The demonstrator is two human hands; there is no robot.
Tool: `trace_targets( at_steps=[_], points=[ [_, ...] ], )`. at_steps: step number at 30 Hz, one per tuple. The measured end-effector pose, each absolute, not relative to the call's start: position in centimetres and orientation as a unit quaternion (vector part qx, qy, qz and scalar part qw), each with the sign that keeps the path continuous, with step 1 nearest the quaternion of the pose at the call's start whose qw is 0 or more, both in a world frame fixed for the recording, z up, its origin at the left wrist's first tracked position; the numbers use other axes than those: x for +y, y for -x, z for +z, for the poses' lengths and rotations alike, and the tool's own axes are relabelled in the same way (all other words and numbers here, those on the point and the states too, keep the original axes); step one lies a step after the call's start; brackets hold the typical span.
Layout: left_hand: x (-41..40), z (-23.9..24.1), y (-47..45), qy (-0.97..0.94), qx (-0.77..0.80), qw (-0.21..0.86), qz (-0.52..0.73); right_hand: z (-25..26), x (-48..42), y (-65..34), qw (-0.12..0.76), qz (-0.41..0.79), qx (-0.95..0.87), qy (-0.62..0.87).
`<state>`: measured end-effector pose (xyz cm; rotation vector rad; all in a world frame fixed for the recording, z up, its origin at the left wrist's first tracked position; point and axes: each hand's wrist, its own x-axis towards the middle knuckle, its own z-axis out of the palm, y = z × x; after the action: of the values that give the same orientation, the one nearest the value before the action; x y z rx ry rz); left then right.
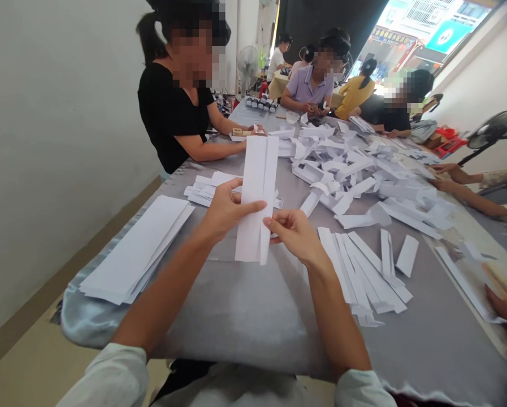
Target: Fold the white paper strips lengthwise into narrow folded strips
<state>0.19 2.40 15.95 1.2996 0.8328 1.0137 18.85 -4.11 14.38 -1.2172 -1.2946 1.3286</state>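
Over the grey table [236, 308], my left hand [225, 212] and right hand [294, 233] both pinched the folded paper [254, 175], its long axis running from six toward twelve o'clock.

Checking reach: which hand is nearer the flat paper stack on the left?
Left. The left hand is just right of the paper stack; the right hand is farther right, at the right edge of the held sheet.

Over the near surface [236, 316], a way lies open between the paper stack [137, 249] and fanned strips [363, 277]; the held sheet [255, 175] and paper heap [349, 167] block beyond.
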Motion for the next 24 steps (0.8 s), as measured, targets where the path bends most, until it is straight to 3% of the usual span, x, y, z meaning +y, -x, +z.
trace_targets(
  at_steps=[3,10,16,24],
  points=[
    [2.5,15.8,0.1,-0.589,0.355,0.604,0.404,14.4,-4.1,-18.7,0.46,0.523,-0.519,0.496],
    [2.7,15.6,-0.5,-0.554,0.368,0.583,0.467,14.0,-3.9,-18.8,0.439,0.556,-0.508,0.489],
    [2.9,15.4,-0.6,-0.56,0.379,0.598,0.431,13.4,-3.5,-18.5,0.482,0.506,-0.502,0.509],
    [3.2,14.5,-1.4,-0.52,0.374,0.575,0.509,13.3,-3.5,-18.7,0.451,0.518,-0.511,0.517]
  ],
)
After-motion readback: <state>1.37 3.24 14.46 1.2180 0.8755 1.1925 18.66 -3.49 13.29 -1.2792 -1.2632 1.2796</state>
